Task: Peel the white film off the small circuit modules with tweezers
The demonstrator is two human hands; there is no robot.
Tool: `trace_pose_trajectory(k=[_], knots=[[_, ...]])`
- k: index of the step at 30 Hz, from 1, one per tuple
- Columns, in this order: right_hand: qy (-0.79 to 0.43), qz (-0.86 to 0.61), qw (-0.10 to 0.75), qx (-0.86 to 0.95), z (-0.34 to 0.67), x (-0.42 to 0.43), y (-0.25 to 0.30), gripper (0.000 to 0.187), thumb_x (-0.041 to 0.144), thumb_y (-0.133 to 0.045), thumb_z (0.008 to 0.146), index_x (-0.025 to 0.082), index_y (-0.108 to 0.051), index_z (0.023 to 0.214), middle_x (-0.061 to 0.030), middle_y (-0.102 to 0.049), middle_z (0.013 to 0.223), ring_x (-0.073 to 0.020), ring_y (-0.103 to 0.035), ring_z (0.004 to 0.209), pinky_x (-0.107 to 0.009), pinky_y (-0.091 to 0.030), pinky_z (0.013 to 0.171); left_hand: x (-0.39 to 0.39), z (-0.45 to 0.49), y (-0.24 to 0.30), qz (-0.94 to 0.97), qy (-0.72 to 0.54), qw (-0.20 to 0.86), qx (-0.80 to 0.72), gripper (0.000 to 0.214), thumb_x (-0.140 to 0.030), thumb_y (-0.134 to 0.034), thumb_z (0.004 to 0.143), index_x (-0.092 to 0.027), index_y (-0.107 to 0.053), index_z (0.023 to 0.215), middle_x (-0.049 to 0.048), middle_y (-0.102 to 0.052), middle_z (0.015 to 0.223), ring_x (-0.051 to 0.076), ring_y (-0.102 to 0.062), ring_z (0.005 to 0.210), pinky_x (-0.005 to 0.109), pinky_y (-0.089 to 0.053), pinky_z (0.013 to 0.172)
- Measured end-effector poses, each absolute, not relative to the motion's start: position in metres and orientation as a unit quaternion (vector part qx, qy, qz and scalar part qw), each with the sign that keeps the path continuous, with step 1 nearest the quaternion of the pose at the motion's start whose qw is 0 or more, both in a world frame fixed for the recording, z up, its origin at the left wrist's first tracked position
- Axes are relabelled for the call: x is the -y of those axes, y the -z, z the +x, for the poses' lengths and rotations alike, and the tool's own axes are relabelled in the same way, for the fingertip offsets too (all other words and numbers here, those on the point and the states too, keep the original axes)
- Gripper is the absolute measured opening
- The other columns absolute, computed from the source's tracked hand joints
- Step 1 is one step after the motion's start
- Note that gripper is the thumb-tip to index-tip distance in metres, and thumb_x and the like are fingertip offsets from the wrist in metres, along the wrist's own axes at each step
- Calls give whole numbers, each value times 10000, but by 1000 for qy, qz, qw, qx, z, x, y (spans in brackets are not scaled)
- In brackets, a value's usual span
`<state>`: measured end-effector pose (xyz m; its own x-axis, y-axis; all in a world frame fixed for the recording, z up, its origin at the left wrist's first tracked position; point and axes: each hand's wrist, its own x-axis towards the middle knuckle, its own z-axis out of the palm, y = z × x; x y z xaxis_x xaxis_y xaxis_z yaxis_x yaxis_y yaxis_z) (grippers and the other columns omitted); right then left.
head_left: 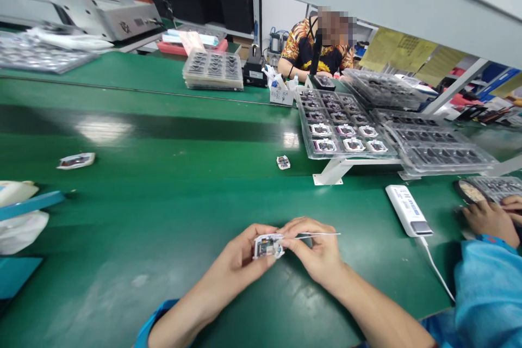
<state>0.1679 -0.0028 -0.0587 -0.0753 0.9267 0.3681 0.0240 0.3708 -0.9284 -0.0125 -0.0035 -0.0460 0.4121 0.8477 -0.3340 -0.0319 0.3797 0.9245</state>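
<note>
Between thumb and fingers, my left hand (244, 258) grips a small white-framed electronic module (266, 247) with a dark circuit board inside. My right hand (316, 247) is closed at the module's right end, its thumb and fingertips pinched there. A thin white stick (322, 234) passes through the right hand's fingers and juts out to the right. Its other end, near the module, is hidden by the fingers. Both hands are above the green bench top (183, 283). Beyond them lies a similar small module (283, 162), and another one (76, 161) rests far to the left.
A clear tray of modules (345, 119) stands on a white stand (332, 172). Right of it are more plastic trays (444, 147). A white corded device (408, 209) lies at right, near a co-worker's hands (491, 223). Another person (305, 46) sits opposite. White-and-blue bundles (24, 212) lie left.
</note>
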Motion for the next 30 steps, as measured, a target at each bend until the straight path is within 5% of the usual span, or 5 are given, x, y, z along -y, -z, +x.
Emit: trace_pose_trajectory(k=[4, 11, 16, 19, 30], knots=[[-420, -433, 530, 596, 170, 0, 57, 49, 195, -782, 804, 225, -743, 802, -47, -811, 825, -213, -778, 786, -326, -609, 748, -3, -16, 59, 532, -295, 668, -428, 357, -326, -753, 721, -221, -569, 1009, -13, -659, 850, 170, -613, 767, 277, -482, 702], [-348, -441, 540, 626, 169, 5, 51, 72, 185, -782, 804, 226, -723, 810, -42, -815, 848, -212, -768, 799, -342, -579, 788, -86, -59, 81, 691, -297, 322, -575, 421, -545, -609, 792, -210, -656, 1044, 52, -751, 841, 253, -648, 704, 354, -510, 654], [-313, -414, 544, 659, 166, 6, 54, 72, 184, -763, 832, 236, -716, 846, -33, -812, 865, -203, -758, 808, -335, -567, 767, -157, -79, 83, 686, -319, 168, -632, 535, -520, -607, 808, -157, -634, 1201, 203, -664, 1301, 448, -449, 1297, 585, -323, 1054], [-292, -403, 546, 674, 166, 5, 58, 69, 200, -755, 845, 247, -708, 864, -31, -809, 866, -202, -750, 794, -343, -559, 750, -180, -60, 83, 725, -295, 153, -603, 590, -441, -690, 812, -189, -572, 1331, 183, -565, 1458, 438, -322, 1411, 603, -253, 1121], [-263, -396, 564, 675, 164, 2, 62, 79, 202, -743, 850, 262, -695, 870, -30, -800, 841, -208, -735, 761, -360, -557, 726, -202, 4, 78, 775, -253, 276, -508, 330, -325, -657, 946, -188, -626, 1245, 100, -616, 1344, 294, -623, 1160, 531, -521, 967]])
